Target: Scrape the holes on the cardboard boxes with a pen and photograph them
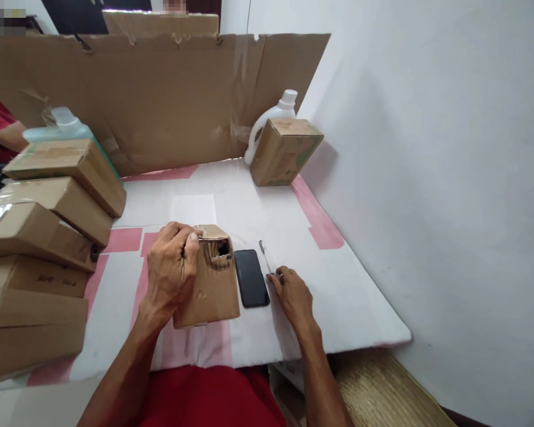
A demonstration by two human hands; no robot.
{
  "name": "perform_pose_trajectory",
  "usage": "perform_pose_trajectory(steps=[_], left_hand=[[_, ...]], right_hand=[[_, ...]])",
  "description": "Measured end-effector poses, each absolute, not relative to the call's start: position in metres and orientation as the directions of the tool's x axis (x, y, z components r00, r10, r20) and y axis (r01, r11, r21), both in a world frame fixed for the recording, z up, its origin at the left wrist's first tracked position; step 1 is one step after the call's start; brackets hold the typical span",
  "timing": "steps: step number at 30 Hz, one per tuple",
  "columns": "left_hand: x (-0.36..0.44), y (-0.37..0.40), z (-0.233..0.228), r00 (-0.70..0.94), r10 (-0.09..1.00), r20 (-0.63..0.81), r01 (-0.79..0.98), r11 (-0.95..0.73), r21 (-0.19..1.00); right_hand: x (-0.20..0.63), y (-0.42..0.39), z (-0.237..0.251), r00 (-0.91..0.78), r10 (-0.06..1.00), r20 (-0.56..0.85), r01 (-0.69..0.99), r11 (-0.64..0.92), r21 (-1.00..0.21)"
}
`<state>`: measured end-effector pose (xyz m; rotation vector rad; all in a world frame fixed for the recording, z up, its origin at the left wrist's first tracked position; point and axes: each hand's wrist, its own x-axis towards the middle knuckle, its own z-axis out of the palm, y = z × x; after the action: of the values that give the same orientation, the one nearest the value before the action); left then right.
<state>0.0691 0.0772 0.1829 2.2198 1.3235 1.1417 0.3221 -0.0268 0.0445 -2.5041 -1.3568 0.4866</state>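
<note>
A small brown cardboard box (211, 284) lies on the white table (338, 296) in front of me, with a torn hole near its far end. My left hand (171, 267) rests on its left side, fingers curled over the box's top flap. Right of the box lies a black phone (251, 277), face up. Beyond it a thin silver pen or blade (265, 256) lies on the table, and the fingertips of my right hand (292, 293) touch its near end. Whether the fingers grip it is unclear.
A stack of several taped cardboard boxes (44, 237) fills the left edge, with a pale green jug (62, 126) behind. A cardboard wall (160, 101) closes the back. At the back right a white jug (273, 118) stands behind another box (285, 151). A white wall (427, 178) bounds the right.
</note>
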Motion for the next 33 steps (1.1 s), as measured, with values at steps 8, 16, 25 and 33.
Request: perform_pose_trajectory(steps=[8,16,25,33], left_hand=[[0.069,0.078,0.183,0.243,0.846,0.475,0.586,-0.518,0.623],[0.068,0.076,0.182,0.250,0.842,0.479,0.578,-0.526,0.624],[0.067,0.072,0.181,0.253,0.833,0.492,0.567,-0.540,0.622],[0.069,0.071,0.181,0.252,0.834,0.490,0.583,-0.535,0.611]], right_hand=[[0.268,-0.018,0.055,0.428,0.878,-0.216,0.828,-0.476,-0.295],[0.265,-0.009,0.039,0.557,0.773,-0.303,0.483,-0.599,-0.639],[0.268,-0.048,0.076,0.324,0.811,-0.487,-0.507,-0.286,-0.813],[0.250,-0.058,0.178,-0.011,0.982,-0.187,-0.712,-0.139,-0.688]])
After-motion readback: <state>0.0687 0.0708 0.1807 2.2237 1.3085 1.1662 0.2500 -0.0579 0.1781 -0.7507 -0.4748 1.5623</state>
